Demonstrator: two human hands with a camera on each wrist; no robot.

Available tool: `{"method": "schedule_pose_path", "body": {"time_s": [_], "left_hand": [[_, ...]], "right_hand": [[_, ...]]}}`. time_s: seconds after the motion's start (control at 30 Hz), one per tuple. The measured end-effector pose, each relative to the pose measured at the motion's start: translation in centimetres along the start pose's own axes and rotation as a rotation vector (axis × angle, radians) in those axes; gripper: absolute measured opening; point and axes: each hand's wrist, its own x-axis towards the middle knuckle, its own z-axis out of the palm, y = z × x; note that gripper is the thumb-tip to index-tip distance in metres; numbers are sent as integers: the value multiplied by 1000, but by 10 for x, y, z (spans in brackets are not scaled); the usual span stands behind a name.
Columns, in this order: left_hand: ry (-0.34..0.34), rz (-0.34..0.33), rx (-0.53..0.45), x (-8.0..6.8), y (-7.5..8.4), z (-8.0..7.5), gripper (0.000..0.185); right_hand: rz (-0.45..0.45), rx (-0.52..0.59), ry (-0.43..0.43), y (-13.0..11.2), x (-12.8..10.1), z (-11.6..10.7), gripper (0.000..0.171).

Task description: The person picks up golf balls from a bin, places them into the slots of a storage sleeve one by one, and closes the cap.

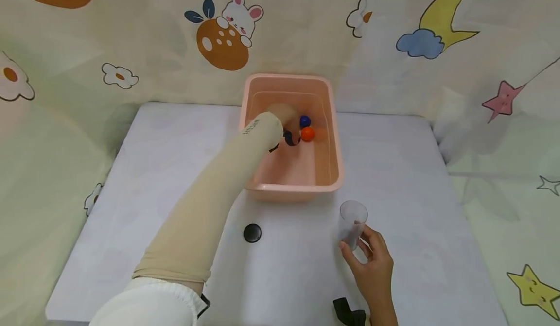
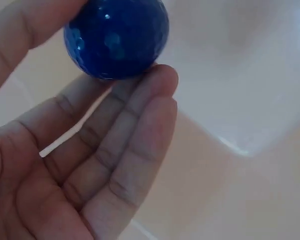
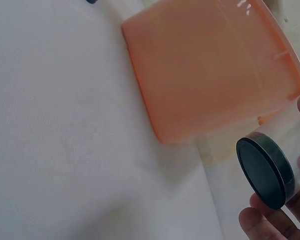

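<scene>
Inside the pink tub (image 1: 334, 168), left-hand fingers (image 2: 140, 125) pinch the blue ball (image 2: 117, 38).

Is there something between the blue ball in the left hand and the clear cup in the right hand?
Yes: the near wall of the pink tub lies between the blue ball and the clear cup. Beyond it, the table looks open.

The left hand (image 2: 85, 165) fills the lower left of the view, palm up, fingers (image 2: 140, 145) nearly straight and close together. A shiny, dimpled dark blue ball (image 2: 117, 37) sits at the fingertips, held between them and the thumb (image 2: 20, 35) at upper left. Behind lies the pale pink inner wall of a tub (image 2: 239, 100), blurred.
</scene>
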Motion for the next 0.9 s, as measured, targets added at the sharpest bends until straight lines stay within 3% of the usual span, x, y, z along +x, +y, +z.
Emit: {"method": "schedule_pose_path", "body": {"time_s": [0.07,0.2,0.43,0.53,0.67,0.9], "left_hand": [[-30,-13,81,-2,3,0,42],[-44,79,333,-8,2,1,22],[-5,398,552,-32,0,6,30],[28,521,582,-43,-2,9,24],[93,626,565,-54,-5,12,10],[151,791,495,-71,-12,9,13]], "right_hand": [[-12,-1,-2,0,1,0,59],[-29,1,-5,-3,2,0,59],[-28,-6,-12,-9,4,0,59],[-33,-10,-18,-10,4,0,59],[-44,-14,-22,-11,5,-1,58],[-40,-41,-10,-15,7,-2,57]]}}
